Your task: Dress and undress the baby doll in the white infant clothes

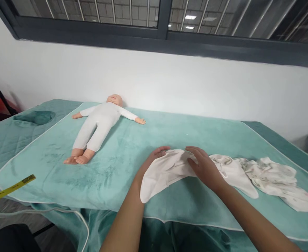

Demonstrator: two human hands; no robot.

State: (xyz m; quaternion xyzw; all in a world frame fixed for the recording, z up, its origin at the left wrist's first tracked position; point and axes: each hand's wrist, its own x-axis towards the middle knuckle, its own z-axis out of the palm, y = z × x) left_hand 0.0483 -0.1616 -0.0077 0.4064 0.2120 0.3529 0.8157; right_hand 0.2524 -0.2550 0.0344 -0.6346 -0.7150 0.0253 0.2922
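Note:
A white piece of baby clothing (166, 169) spans the space between my two hands, lifted off the mat with a shadow beneath it. My left hand (157, 154) is at its far left edge, fingers bent towards the cloth; part of the hand is hidden behind the fabric. At the other end my right hand (205, 169) has the cloth between thumb and fingers. One end of the garment hangs loose by my left wrist. A baby doll (101, 119) in a white bodysuit lies on its back to the left, arms spread, feet bare.
Just right of my right hand lie another white garment (232, 173) and a crumpled patterned one (271, 175). A green mat (159, 133) covers the table. A yellow strip (11, 189) pokes in at left, above a white cable (83, 217). Behind rises a white wall (143, 80).

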